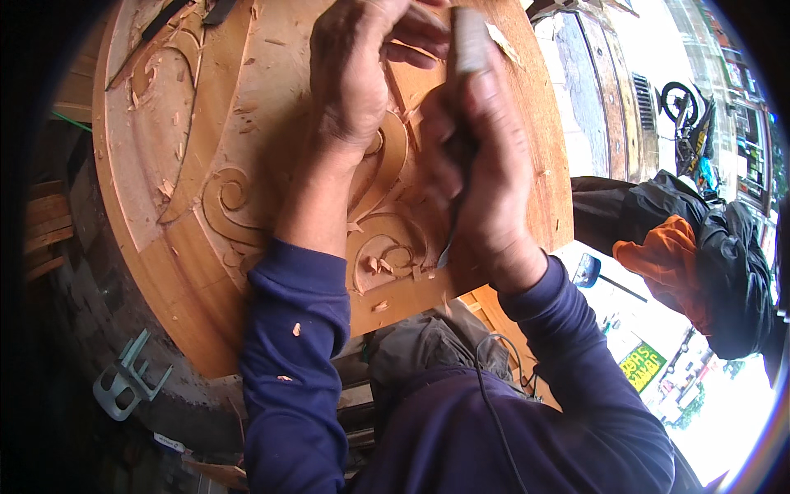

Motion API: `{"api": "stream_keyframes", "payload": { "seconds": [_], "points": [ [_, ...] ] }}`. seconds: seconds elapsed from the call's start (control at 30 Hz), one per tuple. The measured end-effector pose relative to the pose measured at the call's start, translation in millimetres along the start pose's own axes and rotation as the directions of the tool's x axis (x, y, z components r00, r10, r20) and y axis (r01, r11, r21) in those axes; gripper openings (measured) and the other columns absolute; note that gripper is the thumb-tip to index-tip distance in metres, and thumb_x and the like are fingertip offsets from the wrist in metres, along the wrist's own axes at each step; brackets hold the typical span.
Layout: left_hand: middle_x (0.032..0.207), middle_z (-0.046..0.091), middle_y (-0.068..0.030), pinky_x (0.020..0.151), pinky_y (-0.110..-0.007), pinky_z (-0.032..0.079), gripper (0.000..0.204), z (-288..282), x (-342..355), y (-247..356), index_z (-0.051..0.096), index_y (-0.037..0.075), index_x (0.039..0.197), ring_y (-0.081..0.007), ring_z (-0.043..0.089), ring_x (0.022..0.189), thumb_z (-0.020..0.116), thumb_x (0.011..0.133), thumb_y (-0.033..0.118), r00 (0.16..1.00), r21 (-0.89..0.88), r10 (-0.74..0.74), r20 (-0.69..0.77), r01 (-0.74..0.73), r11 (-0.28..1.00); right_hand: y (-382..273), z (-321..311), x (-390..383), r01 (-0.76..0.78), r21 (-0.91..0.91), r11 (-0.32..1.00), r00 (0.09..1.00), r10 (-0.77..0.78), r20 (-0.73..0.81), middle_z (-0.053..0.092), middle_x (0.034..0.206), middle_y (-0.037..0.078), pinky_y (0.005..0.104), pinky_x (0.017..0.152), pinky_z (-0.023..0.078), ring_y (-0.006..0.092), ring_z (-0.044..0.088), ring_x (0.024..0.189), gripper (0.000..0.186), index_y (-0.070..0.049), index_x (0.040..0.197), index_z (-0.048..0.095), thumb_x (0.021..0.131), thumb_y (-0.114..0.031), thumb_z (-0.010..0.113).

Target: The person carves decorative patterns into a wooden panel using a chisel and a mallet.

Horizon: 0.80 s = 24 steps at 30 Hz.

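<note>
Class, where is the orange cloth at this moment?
In the head view, the orange cloth is at the right, against dark fabric, to the right of the carved wooden panel and the person's right sleeve.

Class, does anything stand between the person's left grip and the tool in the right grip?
Nothing visible does: the left grip is close beside the tool, though blur hides whether they touch. Wood shavings lie on the carved panel, outside that space.

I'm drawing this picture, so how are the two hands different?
The right hand grips a chisel; the left hand holds nothing I can see. The right hand looks blurry, while the left hand looks sharper. Both come out of blue sleeves and are over the carved board.
</note>
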State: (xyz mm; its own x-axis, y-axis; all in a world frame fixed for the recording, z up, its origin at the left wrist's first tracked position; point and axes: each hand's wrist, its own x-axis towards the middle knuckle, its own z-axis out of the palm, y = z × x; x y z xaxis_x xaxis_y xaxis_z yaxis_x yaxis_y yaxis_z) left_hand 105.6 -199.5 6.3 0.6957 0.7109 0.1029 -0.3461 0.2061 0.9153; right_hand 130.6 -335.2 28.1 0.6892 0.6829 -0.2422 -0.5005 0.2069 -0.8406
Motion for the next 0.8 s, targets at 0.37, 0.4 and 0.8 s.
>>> {"api": "stream_keyframes", "payload": {
  "seconds": [0.37, 0.4, 0.8],
  "points": [
    [0.088, 0.073, -0.0140, 0.071, -0.029, 0.056, 0.054, -8.9, 8.0, -2.1, 0.059, 0.004, 0.129, -0.0208, 0.074, 0.075, 0.036, 0.107, 0.048, 1.000, 0.163, -0.012, 0.018, 0.009, 0.987, -47.1, -98.5, -66.7, 0.517, -0.295, 0.804, 0.822, -0.562, -0.091, 0.063, 0.113, 0.018, 0.0365, 0.089, 0.049, 0.0200, 0.062, 0.095, 0.051, 0.002, 0.153, 0.032, 0.110, -0.021, 0.049],
    [0.088, 0.073, -0.0137, 0.070, -0.029, 0.056, 0.054, -8.7, 8.4, -0.6, 0.060, 0.004, 0.129, -0.0204, 0.073, 0.075, 0.037, 0.107, 0.048, 1.000, 0.211, -0.013, 0.002, 0.013, 0.977, -51.2, -110.7, -84.1, 0.536, -0.300, 0.790, 0.819, -0.572, -0.042, 0.063, 0.121, 0.022, 0.0422, 0.100, 0.046, 0.0239, 0.062, 0.106, 0.049, 0.001, 0.150, 0.033, 0.109, -0.018, 0.051],
    [0.119, 0.069, -0.0121, 0.103, -0.033, 0.048, 0.043, -11.7, -2.8, -21.6, 0.065, 0.002, 0.127, -0.0209, 0.064, 0.116, 0.048, 0.108, 0.038, 0.994, 0.382, 0.040, 0.099, -0.074, 0.921, -74.7, -180.5, -211.8, 0.249, -0.194, 0.949, 0.963, -0.264, -0.056, 0.064, 0.133, 0.015, 0.0335, 0.101, 0.053, 0.0198, 0.062, 0.121, 0.033, -0.001, 0.126, 0.057, 0.095, 0.002, 0.069]
  ]
}}
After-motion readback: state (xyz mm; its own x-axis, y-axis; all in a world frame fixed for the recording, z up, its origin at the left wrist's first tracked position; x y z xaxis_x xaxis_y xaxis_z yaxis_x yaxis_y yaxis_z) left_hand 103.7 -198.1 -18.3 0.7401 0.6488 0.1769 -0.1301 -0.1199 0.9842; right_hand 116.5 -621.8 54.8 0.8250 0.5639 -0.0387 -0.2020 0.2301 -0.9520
